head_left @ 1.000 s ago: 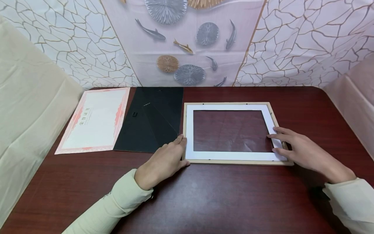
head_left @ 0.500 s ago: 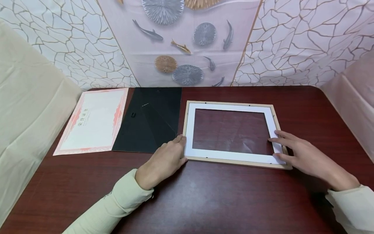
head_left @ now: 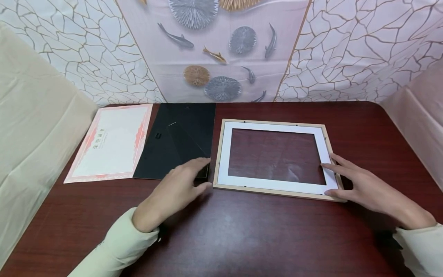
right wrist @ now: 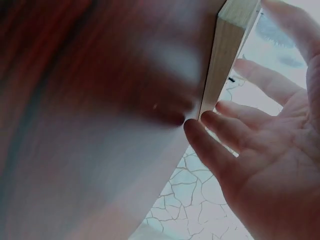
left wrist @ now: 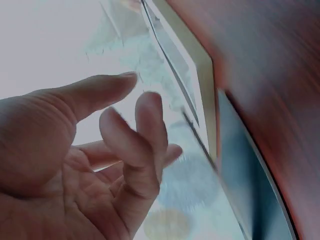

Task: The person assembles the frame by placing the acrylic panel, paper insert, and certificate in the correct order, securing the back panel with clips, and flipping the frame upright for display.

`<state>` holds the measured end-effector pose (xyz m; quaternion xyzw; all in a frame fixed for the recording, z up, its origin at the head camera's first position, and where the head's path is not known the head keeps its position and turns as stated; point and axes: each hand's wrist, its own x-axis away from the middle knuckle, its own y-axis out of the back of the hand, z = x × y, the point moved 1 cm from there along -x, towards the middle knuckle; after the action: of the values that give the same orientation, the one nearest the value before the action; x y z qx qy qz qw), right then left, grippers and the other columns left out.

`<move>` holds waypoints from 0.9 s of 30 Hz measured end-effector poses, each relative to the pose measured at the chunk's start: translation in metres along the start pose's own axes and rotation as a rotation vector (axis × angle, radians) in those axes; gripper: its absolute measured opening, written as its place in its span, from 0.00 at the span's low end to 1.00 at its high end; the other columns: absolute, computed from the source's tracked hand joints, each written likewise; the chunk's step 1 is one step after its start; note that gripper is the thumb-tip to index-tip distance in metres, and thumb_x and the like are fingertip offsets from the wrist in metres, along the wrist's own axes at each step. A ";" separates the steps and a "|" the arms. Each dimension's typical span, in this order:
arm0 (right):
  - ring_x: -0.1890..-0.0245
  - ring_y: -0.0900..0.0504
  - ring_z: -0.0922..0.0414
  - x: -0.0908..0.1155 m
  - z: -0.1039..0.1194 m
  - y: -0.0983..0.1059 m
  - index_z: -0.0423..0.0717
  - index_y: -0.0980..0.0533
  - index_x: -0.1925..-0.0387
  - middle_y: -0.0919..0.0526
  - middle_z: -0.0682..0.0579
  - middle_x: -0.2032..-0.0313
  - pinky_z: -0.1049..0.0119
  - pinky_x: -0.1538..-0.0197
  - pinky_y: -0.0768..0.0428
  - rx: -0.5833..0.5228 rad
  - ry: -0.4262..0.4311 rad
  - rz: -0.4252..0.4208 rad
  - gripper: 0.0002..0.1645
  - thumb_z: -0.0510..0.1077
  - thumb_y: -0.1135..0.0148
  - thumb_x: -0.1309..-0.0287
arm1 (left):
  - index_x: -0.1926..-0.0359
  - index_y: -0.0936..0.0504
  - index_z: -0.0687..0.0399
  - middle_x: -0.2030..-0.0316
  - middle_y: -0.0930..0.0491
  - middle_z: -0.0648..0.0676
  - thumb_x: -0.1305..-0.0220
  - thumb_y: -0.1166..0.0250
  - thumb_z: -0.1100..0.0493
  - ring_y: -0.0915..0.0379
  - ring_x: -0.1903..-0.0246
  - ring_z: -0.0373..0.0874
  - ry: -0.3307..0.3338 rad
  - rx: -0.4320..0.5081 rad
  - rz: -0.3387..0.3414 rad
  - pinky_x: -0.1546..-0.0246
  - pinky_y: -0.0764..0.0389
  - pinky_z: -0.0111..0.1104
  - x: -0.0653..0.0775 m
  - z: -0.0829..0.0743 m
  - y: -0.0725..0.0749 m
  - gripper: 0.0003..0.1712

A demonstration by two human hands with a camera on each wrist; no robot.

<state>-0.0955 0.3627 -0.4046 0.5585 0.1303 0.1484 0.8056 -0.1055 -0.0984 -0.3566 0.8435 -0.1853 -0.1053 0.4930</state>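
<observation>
We're seeing our right fingers (head_left: 335, 167) resting spread on the edge of the picture frame (head_left: 273, 192), while our left fingers (head_left: 198, 163) are hanging loosely bent just beside it, by the black board (head_left: 187, 134)

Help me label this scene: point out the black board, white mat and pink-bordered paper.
Black board (head_left: 176, 144): head view, near the middle of its dark face.
White mat (head_left: 273, 184): head view, its near strip.
Pink-bordered paper (head_left: 117, 142): head view, its white field.
</observation>
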 end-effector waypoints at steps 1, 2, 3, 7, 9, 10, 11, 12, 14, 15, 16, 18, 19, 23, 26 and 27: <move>0.36 0.26 0.31 0.001 0.000 0.000 0.38 0.24 0.33 0.34 0.29 0.26 0.93 0.44 0.52 -0.010 0.002 0.005 0.47 0.52 0.16 0.52 | 0.28 0.25 0.59 0.31 0.23 0.59 0.33 0.26 0.56 0.14 0.49 0.48 0.011 0.010 -0.018 0.46 0.15 0.46 0.002 0.005 0.005 0.35; 0.35 0.27 0.31 0.001 -0.001 0.000 0.38 0.24 0.32 0.35 0.30 0.25 0.95 0.44 0.55 -0.021 0.002 0.012 0.48 0.52 0.16 0.52 | 0.28 0.25 0.58 0.32 0.22 0.59 0.33 0.27 0.56 0.14 0.57 0.45 0.023 0.016 -0.040 0.52 0.14 0.43 0.005 0.011 0.010 0.35; 0.34 0.28 0.31 0.002 -0.001 0.000 0.38 0.25 0.31 0.36 0.30 0.25 0.95 0.43 0.57 -0.031 0.001 0.019 0.49 0.52 0.16 0.52 | 0.29 0.24 0.58 0.34 0.21 0.59 0.33 0.27 0.56 0.15 0.63 0.43 0.036 0.025 -0.063 0.57 0.15 0.40 0.008 0.018 0.016 0.34; 0.32 0.31 0.33 0.005 -0.002 -0.001 0.37 0.26 0.31 0.39 0.30 0.23 0.97 0.42 0.59 -0.053 0.008 0.026 0.51 0.51 0.15 0.54 | 0.30 0.24 0.58 0.38 0.19 0.60 0.31 0.29 0.57 0.22 0.69 0.41 0.096 0.047 -0.136 0.65 0.22 0.35 0.018 0.051 0.037 0.31; 0.30 0.31 0.39 0.006 -0.003 -0.002 0.37 0.26 0.31 0.39 0.31 0.23 0.97 0.42 0.58 -0.054 0.012 0.014 0.51 0.51 0.15 0.55 | 0.30 0.24 0.58 0.39 0.20 0.61 0.30 0.30 0.57 0.20 0.65 0.44 0.115 0.051 -0.162 0.62 0.23 0.37 0.024 0.069 0.045 0.30; 0.29 0.32 0.41 0.006 -0.003 -0.002 0.37 0.26 0.31 0.39 0.31 0.22 0.97 0.42 0.57 -0.056 0.014 0.010 0.51 0.51 0.15 0.55 | 0.29 0.24 0.57 0.38 0.20 0.61 0.30 0.30 0.56 0.19 0.62 0.46 0.123 0.054 -0.169 0.60 0.23 0.38 0.027 0.078 0.047 0.31; 0.28 0.33 0.43 0.007 -0.003 -0.003 0.37 0.26 0.31 0.40 0.32 0.22 0.97 0.42 0.57 -0.060 0.015 0.009 0.51 0.50 0.15 0.55 | 0.29 0.25 0.57 0.38 0.21 0.62 0.29 0.30 0.56 0.18 0.59 0.48 0.132 0.060 -0.175 0.59 0.22 0.40 0.030 0.086 0.050 0.31; 0.26 0.35 0.50 0.007 -0.004 -0.003 0.37 0.26 0.31 0.40 0.31 0.22 0.97 0.41 0.57 -0.065 0.018 0.005 0.51 0.50 0.15 0.55 | 0.28 0.25 0.57 0.36 0.21 0.62 0.30 0.30 0.55 0.18 0.56 0.51 0.138 0.063 -0.182 0.57 0.21 0.43 0.033 0.094 0.052 0.32; 0.24 0.39 0.58 0.008 -0.004 -0.003 0.37 0.26 0.31 0.41 0.31 0.22 0.97 0.41 0.57 -0.071 0.022 0.001 0.50 0.50 0.15 0.54 | 0.28 0.26 0.56 0.34 0.23 0.63 0.30 0.29 0.54 0.20 0.49 0.57 0.147 0.072 -0.189 0.53 0.18 0.49 0.039 0.109 0.055 0.33; 0.23 0.41 0.62 0.008 -0.004 -0.003 0.37 0.26 0.31 0.41 0.31 0.22 0.97 0.41 0.57 -0.076 0.026 0.000 0.50 0.49 0.15 0.54 | 0.28 0.26 0.57 0.33 0.24 0.64 0.31 0.28 0.54 0.22 0.45 0.60 0.147 0.071 -0.199 0.51 0.19 0.53 0.041 0.117 0.056 0.34; 0.24 0.45 0.69 0.008 -0.005 -0.003 0.38 0.26 0.31 0.41 0.32 0.22 0.97 0.40 0.57 -0.080 0.025 -0.002 0.50 0.49 0.15 0.54 | 0.28 0.26 0.58 0.32 0.25 0.65 0.31 0.28 0.54 0.24 0.43 0.62 0.150 0.067 -0.208 0.50 0.20 0.55 0.044 0.124 0.058 0.34; 0.25 0.47 0.75 0.008 -0.005 -0.003 0.38 0.26 0.31 0.40 0.32 0.22 0.96 0.41 0.56 -0.079 0.025 -0.004 0.50 0.49 0.15 0.54 | 0.29 0.26 0.60 0.32 0.26 0.68 0.34 0.26 0.56 0.29 0.39 0.67 0.141 0.050 -0.240 0.45 0.25 0.58 0.049 0.139 0.061 0.35; 0.24 0.44 0.69 0.008 -0.006 -0.003 0.38 0.26 0.30 0.41 0.32 0.21 0.97 0.41 0.56 -0.079 0.022 -0.001 0.50 0.50 0.15 0.53 | 0.30 0.26 0.62 0.32 0.27 0.70 0.35 0.26 0.57 0.31 0.37 0.69 0.141 0.032 -0.253 0.42 0.29 0.59 0.052 0.147 0.063 0.35; 0.25 0.37 0.52 0.008 -0.007 -0.004 0.40 0.27 0.29 0.41 0.33 0.21 0.97 0.42 0.57 -0.072 -0.002 0.021 0.51 0.52 0.16 0.52 | 0.33 0.27 0.68 0.35 0.29 0.78 0.40 0.25 0.59 0.35 0.36 0.75 0.169 -0.082 -0.302 0.40 0.43 0.64 0.062 0.181 0.070 0.37; 0.26 0.35 0.42 0.007 -0.007 -0.003 0.42 0.28 0.28 0.43 0.34 0.20 0.97 0.43 0.58 -0.076 -0.026 0.046 0.51 0.53 0.17 0.50 | 0.32 0.29 0.70 0.36 0.33 0.83 0.39 0.26 0.56 0.37 0.36 0.78 0.231 -0.146 -0.287 0.41 0.46 0.66 0.069 0.204 0.077 0.40; 0.27 0.34 0.40 0.007 -0.007 -0.003 0.43 0.28 0.27 0.43 0.35 0.20 0.97 0.44 0.58 -0.081 -0.035 0.052 0.50 0.53 0.17 0.50 | 0.31 0.30 0.71 0.35 0.34 0.83 0.38 0.26 0.54 0.38 0.35 0.79 0.254 -0.152 -0.273 0.41 0.47 0.67 0.072 0.211 0.080 0.40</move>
<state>-0.0915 0.3709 -0.4098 0.5311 0.0954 0.1648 0.8256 -0.1328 -0.3310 -0.3904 0.8277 0.0029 -0.0777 0.5558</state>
